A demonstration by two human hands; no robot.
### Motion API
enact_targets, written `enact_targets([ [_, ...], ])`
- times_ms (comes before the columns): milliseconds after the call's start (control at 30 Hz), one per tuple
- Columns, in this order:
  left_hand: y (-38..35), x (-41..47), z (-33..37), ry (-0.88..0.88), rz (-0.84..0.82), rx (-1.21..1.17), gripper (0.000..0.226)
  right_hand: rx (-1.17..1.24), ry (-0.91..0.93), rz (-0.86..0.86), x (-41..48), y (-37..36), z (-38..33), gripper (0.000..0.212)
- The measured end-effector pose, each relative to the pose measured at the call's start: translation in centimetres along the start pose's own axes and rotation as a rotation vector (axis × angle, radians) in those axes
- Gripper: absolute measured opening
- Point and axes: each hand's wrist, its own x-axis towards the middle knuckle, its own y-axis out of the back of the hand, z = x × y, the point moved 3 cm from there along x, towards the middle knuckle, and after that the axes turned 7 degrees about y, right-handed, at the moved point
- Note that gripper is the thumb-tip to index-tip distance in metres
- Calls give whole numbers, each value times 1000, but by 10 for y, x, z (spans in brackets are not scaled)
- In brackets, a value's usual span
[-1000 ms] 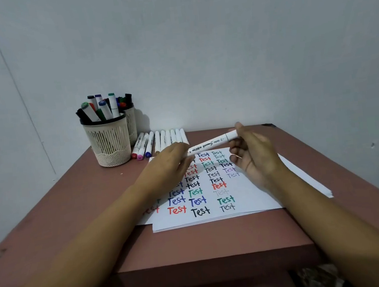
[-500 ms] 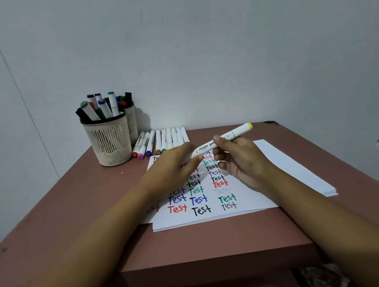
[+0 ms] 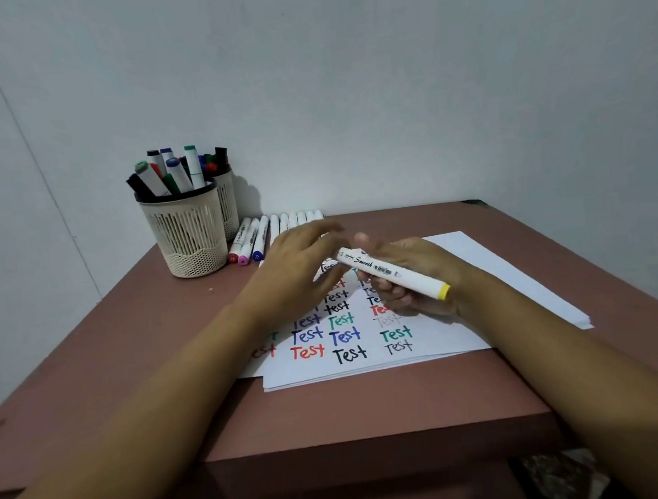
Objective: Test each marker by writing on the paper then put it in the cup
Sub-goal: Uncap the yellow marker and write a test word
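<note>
Table: is carrying everything, with the paper near the front edge and the holders at the far left.
Paper: is lying directly beneath both hands, already filling with coloured "Test" words.
Cup: is standing well apart from the hands, far and to the left (the left hand is sitting nearer to it than the right).
Waiting markers: are lying in a row just beside the cup, beyond the left hand.
Left hand: is reaching its fingertips to the marker's far end; they are blurring, so I cannot tell whether they are pinching it or only touching.
Right hand: is curling its fingers round the barrel from below, holding it above the paper.
Marker: is hanging between the two hands, its long axis running from far-left to near-right, the yellow end pointing toward the person's right.
Coming move: is probably turning on that axis, the left hand pulling the far cap straight off along it.
</note>
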Motion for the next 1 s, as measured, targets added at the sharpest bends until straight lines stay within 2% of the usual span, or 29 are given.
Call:
enact_targets([
  [100, 0, 0, 3, 91, -102, -53, 26, 372, -17, 54, 2, 2, -2, 27],
  [167, 0, -1, 2, 183, -161, -71, 21, 581, 69, 79, 3, 8, -7, 22],
  [233, 0, -2, 3, 194, -162, -25, 19, 528, 147, 27, 0, 7, -8, 17],
  [300, 1, -3, 8, 172, -151, 33, 18, 360, 179, -26, 0, 0, -4, 15],
  [367, 1, -3, 11, 161, -143, 33, 18, 252, 204, 16, 3, -2, -1, 12],
  [467, 2, -2, 11, 177, -120, -9, 19, 243, 264, 95, 6, 1, -2, 13],
  [600, 3, -2, 9, 237, -111, 34, 30, 212, 320, 106, 4, 1, -3, 13],
  [700, 6, -1, 9, 350, -110, -134, 33, 217, 333, 189, 2, 3, -6, 13],
  [867, 7, -4, -3, 547, -130, -350, 27, 423, 297, 351, -3, 18, -8, 11],
  [1000, 4, -5, -15, 670, -115, -478, 24, 387, 280, 385, -5, 25, -3, 22],
])
